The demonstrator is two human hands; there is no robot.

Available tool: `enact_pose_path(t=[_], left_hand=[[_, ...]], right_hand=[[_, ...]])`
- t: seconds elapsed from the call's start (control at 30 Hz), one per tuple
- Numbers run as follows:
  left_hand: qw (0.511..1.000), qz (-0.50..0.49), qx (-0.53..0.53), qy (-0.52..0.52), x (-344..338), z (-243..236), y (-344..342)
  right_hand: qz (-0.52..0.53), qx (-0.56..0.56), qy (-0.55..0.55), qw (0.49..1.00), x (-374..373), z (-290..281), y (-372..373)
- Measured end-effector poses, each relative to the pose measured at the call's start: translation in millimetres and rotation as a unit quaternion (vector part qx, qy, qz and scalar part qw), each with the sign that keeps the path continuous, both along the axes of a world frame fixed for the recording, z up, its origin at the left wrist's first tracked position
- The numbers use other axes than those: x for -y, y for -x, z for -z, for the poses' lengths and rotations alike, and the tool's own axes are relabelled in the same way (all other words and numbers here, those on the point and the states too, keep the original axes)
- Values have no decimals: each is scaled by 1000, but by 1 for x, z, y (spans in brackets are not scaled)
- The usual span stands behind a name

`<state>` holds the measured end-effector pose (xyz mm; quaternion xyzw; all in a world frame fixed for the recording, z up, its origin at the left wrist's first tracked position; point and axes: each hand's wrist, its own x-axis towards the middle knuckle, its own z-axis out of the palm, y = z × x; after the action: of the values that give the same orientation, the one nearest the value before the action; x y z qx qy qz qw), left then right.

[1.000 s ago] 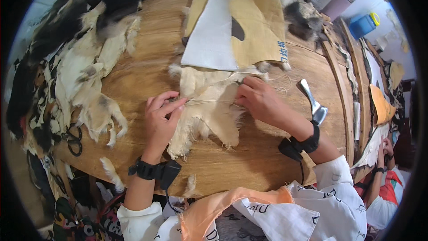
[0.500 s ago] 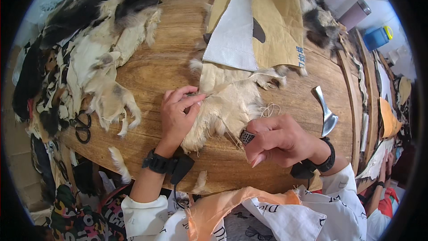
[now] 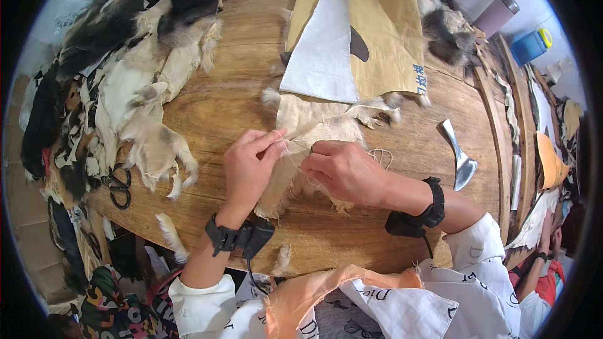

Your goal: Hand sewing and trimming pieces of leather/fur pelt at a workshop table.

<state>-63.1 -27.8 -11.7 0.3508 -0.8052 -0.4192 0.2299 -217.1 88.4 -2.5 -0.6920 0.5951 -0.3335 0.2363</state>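
My left hand (image 3: 248, 163) is closed in a pinch on the edge of a cream fur pelt (image 3: 308, 113), which lies skin side up with pale hair along its border. From those fingertips a thin pale thread (image 3: 287, 149) curves down across the skin. Just to the right, my right hand (image 3: 344, 171) hangs low over the pelt with its fingers pressed together, and whatever they hold is hidden. Loops of thread (image 3: 380, 156) stick out beyond that hand.
A tan paper sheet (image 3: 389, 31) and a white template (image 3: 320, 56) cover the pelt's far part. At right lies a metal blade tool (image 3: 463, 166). Black scissors (image 3: 119, 187) rest at left beside heaped fur pieces (image 3: 119, 88). Another person's hands (image 3: 553, 232) show far right.
My right hand has swung up and left, from near the table's front edge to beside my left hand. The left hand stays pinched on the pelt's edge.
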Motion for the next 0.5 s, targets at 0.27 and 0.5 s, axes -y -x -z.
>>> enact_pose_path(t=[0.27,0.5], left_hand=[[996,28,72,52,8,9,5],[980,32,122,151,9,15,5]], right_hand=[[58,-52,26,997,-11,0,22],[-217,246,-53,943,-17,-65,18]])
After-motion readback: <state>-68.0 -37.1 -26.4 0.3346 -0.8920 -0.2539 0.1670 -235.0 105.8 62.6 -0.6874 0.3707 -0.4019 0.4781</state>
